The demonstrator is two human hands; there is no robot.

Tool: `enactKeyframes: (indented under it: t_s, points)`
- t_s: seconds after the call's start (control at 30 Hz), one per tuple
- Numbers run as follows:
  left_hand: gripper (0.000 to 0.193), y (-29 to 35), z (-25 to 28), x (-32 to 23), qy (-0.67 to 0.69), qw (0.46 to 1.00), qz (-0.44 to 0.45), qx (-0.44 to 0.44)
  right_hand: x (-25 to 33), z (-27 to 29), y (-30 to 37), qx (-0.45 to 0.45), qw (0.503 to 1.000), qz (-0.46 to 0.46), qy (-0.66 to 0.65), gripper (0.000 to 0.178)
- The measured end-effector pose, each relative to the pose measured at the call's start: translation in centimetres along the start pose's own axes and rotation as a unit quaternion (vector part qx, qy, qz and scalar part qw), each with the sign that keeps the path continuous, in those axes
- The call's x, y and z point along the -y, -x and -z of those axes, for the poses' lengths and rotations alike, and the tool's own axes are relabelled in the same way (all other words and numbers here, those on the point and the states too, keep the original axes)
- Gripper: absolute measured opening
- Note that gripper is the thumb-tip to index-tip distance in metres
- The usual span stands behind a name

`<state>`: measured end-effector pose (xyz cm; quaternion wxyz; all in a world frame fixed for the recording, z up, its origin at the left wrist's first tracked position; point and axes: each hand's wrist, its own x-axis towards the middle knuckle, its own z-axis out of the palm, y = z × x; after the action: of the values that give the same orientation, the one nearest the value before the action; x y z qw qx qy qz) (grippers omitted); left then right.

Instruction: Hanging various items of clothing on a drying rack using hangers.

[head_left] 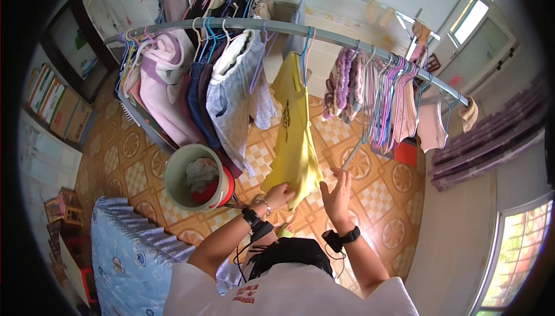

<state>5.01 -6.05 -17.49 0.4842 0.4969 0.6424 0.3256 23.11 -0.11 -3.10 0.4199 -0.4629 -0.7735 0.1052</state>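
Gripping 1 hanging yellow garment point(295, 145) near its bottom with the left hand point(280, 196); holding the right hand point(336, 196) spread wide just beside the garment.

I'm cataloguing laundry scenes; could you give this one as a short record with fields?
Left hand: fingers curled at the lower part of the yellow garment; grip hard to confirm
Right hand: open, beside that garment; contact unclear
Garment support: front rail
Bucket: left of the garment, grey cloth inside
Floor: brown, patterned
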Motion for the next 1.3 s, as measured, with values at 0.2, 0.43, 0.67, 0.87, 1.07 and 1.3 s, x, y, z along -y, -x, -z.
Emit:
enactKeyframes:
  t_s: [0.2, 0.43, 0.67, 0.87, 1.07, 1.3]
  points:
    - [0.033, -1.4, -3.2, -4.6, -0.035, 0.984, -0.132, 0.117, -3.1, -4.6, -0.7, 0.456, 0.876, 0.121, 0.105, 0.014]
    - [0.022, -2.9, -5.2, -3.6, 0.28, 0.936, -0.025, 0.21, -1.4, -3.2, -4.2, 0.507, 0.862, 0.02, 0.015, 0.02]
    - [0.027, -2.1, -2.5, -7.6, 0.158, 0.96, -0.049, 0.226, -7.6, 0.6, 1.3, 0.165, 0.871, -0.396, -0.24, 0.017]
    - [0.028, -1.7, -2.3, -9.6, 0.159, 0.933, -0.065, 0.317, -10.3, -1.7, 5.1, 0.346, 0.915, -0.082, -0.191, 0.035]
    - [0.029, -2.0, 0.8, -8.8, 0.28, 0.942, 0.065, 0.171, -13.3, -5.1, 8.3, 0.271, 0.801, -0.289, -0.448, 0.026]
    - [0.063, -5.0, 3.9, 4.3, 0.211, 0.959, 0.179, 0.062, -12.8, -1.3, 8.6, 0.275, 0.768, -0.313, -0.486, 0.042]
